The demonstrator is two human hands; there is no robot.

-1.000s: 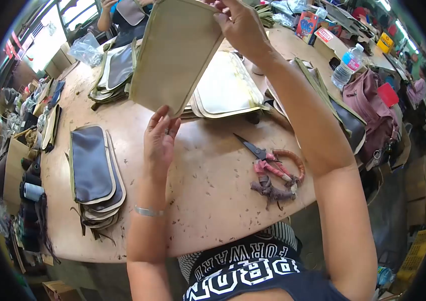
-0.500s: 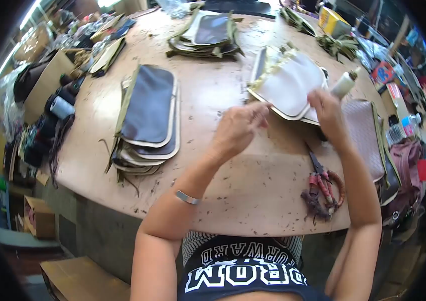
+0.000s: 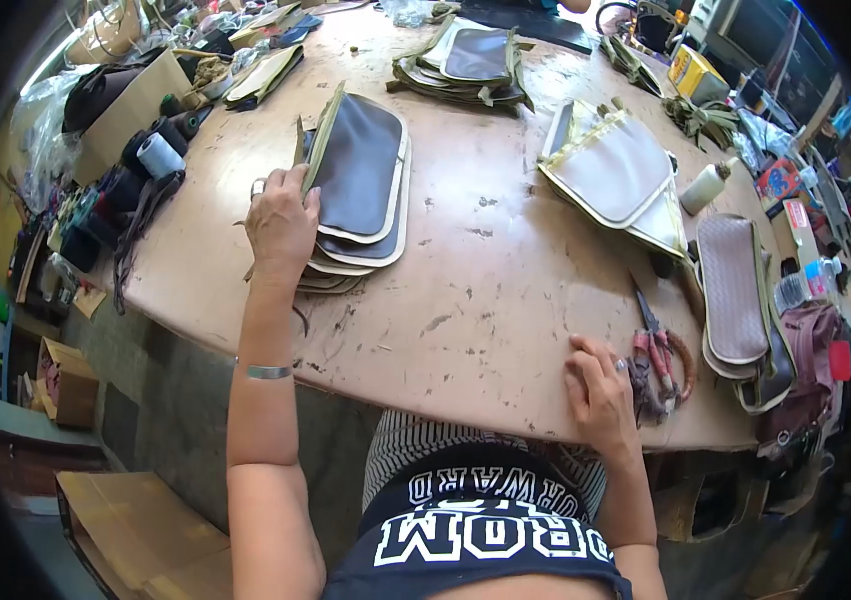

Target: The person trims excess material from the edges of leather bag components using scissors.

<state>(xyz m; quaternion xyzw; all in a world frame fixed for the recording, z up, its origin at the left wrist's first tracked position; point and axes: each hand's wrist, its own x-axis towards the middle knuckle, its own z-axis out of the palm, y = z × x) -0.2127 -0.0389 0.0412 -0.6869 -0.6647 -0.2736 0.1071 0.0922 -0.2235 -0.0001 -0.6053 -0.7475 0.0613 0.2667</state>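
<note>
My left hand (image 3: 283, 228) is at the left edge of a stack of dark panels with pale borders. Its fingers and thumb are closed on the olive-trimmed edge of the top dark panel (image 3: 357, 165); the fingertips are partly hidden. Near the table's front edge my right hand (image 3: 600, 390) rests, loosely curled, with nothing visible in it. Just right of that hand lie scissors (image 3: 658, 358) with red-wrapped handles. Farther back on the right are pale panels (image 3: 617, 172) with yellowish edging, and a white bottle (image 3: 705, 187) lies tilted beside them.
Another panel stack (image 3: 480, 55) sits at the back of the table (image 3: 465, 290). Thread spools (image 3: 159, 155) and a cardboard box line the left edge. Woven mauve pieces (image 3: 733, 290), a clear bottle and bags crowd the right. A yellow box (image 3: 697, 75) stands at the back right.
My left hand has moved left from the pale panels to the dark stack and taken hold of an edge. My right hand has left the pale panels and come down beside the scissors.
</note>
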